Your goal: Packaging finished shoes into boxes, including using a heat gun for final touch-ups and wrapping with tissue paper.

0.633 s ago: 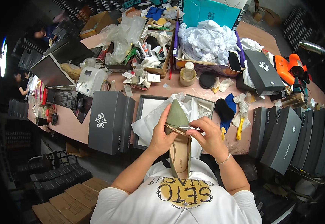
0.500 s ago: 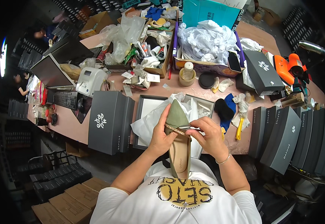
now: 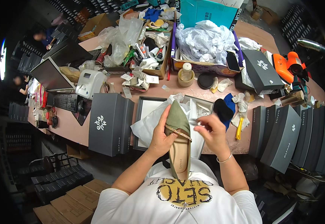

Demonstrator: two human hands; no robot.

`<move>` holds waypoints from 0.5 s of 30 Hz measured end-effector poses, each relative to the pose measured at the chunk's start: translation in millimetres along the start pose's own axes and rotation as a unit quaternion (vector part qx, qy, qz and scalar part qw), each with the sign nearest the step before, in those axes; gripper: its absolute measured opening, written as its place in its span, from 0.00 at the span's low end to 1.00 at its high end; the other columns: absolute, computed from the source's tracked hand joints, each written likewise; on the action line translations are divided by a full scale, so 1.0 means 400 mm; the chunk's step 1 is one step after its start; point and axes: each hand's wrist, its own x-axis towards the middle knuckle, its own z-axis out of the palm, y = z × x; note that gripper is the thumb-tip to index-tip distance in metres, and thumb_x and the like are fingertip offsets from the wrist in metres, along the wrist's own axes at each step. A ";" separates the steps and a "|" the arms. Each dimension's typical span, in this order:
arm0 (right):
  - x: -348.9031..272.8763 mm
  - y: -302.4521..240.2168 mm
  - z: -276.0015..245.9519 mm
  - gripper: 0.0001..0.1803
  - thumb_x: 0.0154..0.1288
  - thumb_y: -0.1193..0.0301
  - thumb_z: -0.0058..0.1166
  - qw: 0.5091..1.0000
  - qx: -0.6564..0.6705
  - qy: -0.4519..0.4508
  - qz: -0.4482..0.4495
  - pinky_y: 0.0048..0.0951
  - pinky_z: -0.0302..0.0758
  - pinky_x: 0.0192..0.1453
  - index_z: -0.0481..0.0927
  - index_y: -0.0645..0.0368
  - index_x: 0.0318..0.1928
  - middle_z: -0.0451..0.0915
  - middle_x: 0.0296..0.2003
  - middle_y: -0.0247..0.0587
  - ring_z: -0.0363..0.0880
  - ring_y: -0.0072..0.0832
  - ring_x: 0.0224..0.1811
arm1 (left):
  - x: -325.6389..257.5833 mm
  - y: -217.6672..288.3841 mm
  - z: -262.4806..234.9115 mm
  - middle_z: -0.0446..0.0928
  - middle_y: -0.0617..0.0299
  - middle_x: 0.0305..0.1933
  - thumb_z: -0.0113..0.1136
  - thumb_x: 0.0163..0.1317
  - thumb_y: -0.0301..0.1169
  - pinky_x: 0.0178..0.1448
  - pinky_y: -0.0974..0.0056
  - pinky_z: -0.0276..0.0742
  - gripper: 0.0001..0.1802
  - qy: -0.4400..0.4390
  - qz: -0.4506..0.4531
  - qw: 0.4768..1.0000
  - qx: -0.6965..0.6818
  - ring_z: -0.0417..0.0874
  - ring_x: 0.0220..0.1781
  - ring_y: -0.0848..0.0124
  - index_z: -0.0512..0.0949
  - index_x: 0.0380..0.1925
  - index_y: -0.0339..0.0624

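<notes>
My left hand [image 3: 160,136] is closed round the side of a green pointed flat shoe [image 3: 177,118], its toe pointing away from me. A glittery strap [image 3: 179,132] crosses the shoe's opening, and the beige insole shows below it. Just right of the shoe, apart from it, my right hand [image 3: 212,133] has its thumb and fingers pinched together. Something small and pale shows at those fingertips, too small to name. Under the shoe lie white tissue paper [image 3: 147,127] and an open grey shoebox [image 3: 142,106], partly covered by my hands.
Closed grey shoeboxes [image 3: 104,125] stand at the left, and a row of more boxes [image 3: 282,138] at the right. A blue cloth [image 3: 227,102] and a yellow-handled tool [image 3: 239,128] lie beyond my right hand. A bin of crumpled white paper [image 3: 207,41] and a glass jar [image 3: 186,75] stand farther back.
My right hand has come off the strap and moved slightly right, away from the shoe. The dark thin piece at its fingers no longer shows. My left hand keeps its hold.
</notes>
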 end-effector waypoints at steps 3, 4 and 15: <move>-0.037 0.126 -0.023 0.09 0.60 0.75 0.62 0.984 0.079 0.119 0.101 0.18 0.69 0.36 0.78 0.65 0.39 0.74 0.28 0.31 0.72 0.16 0.32 | 0.003 -0.008 -0.010 0.59 0.53 0.71 0.60 0.61 0.30 0.71 0.64 0.57 0.43 0.002 -0.017 1.000 -0.027 0.63 0.70 0.66 0.49 0.72 0.38; -0.059 0.182 -0.033 0.09 0.63 0.74 0.59 0.968 0.127 0.154 0.151 0.15 0.67 0.38 0.77 0.65 0.41 0.73 0.28 0.27 0.69 0.13 0.32 | 0.004 -0.020 -0.016 0.59 0.53 0.70 0.60 0.61 0.29 0.71 0.64 0.58 0.42 0.005 -0.020 0.999 -0.030 0.63 0.69 0.66 0.48 0.72 0.38; -0.109 0.411 -0.036 0.16 0.60 0.77 0.52 0.964 -0.208 0.155 0.049 0.39 0.73 0.55 0.77 0.66 0.50 0.79 0.44 0.52 0.77 0.47 0.47 | -0.050 -0.195 -0.019 0.69 0.50 0.60 0.52 0.62 0.32 0.60 0.58 0.75 0.31 0.069 -0.212 0.914 -0.340 0.76 0.57 0.61 0.59 0.66 0.40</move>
